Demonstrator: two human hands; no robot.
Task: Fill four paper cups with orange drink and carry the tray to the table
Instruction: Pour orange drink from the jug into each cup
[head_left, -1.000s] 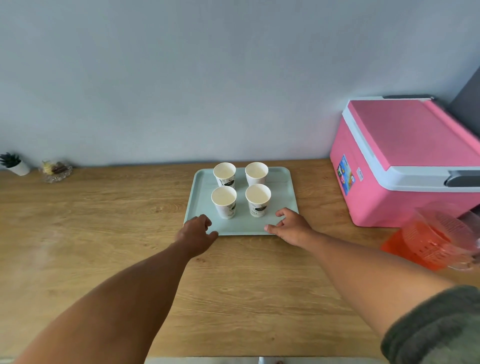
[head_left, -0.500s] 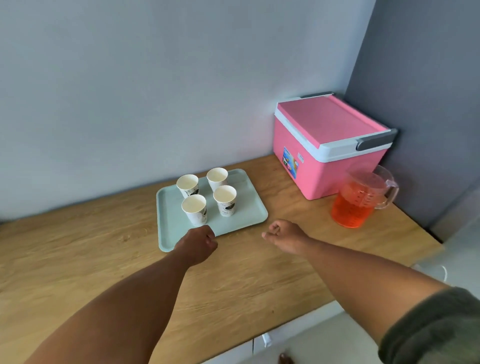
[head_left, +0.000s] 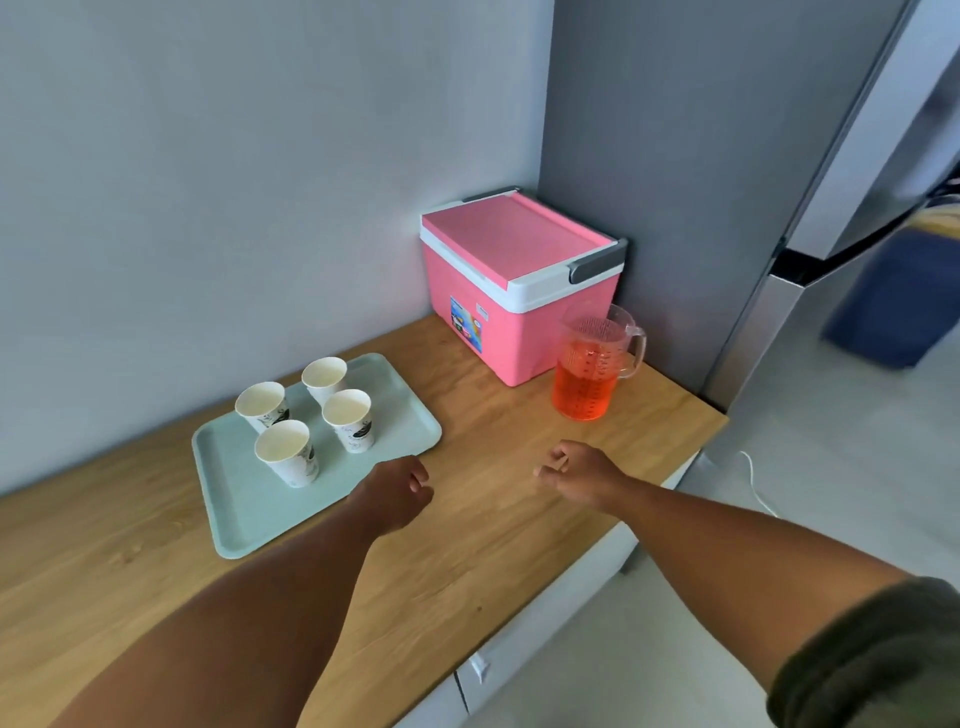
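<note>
A pale green tray (head_left: 244, 499) lies on the wooden counter (head_left: 467, 525) with several empty white paper cups (head_left: 287, 452) standing upright on it. A clear jug (head_left: 589, 371) holding orange drink stands to the right, next to a pink cooler. My left hand (head_left: 396, 493) hovers at the tray's near right corner, fingers loosely curled, holding nothing. Out over bare counter, my right hand (head_left: 576, 470) sits below the jug and apart from it, fingers loosely curled and empty.
The pink cooler (head_left: 514, 280) with a white rim stands shut in the corner against the grey wall. The counter's right edge drops to the floor beside a tall steel fridge (head_left: 810, 249). A white cable (head_left: 753, 480) lies on the floor.
Both hands have left the tray's front edge and drawn back. The view has swung right, bringing the jug and the counter's end into sight. The tray and cups have not moved.
</note>
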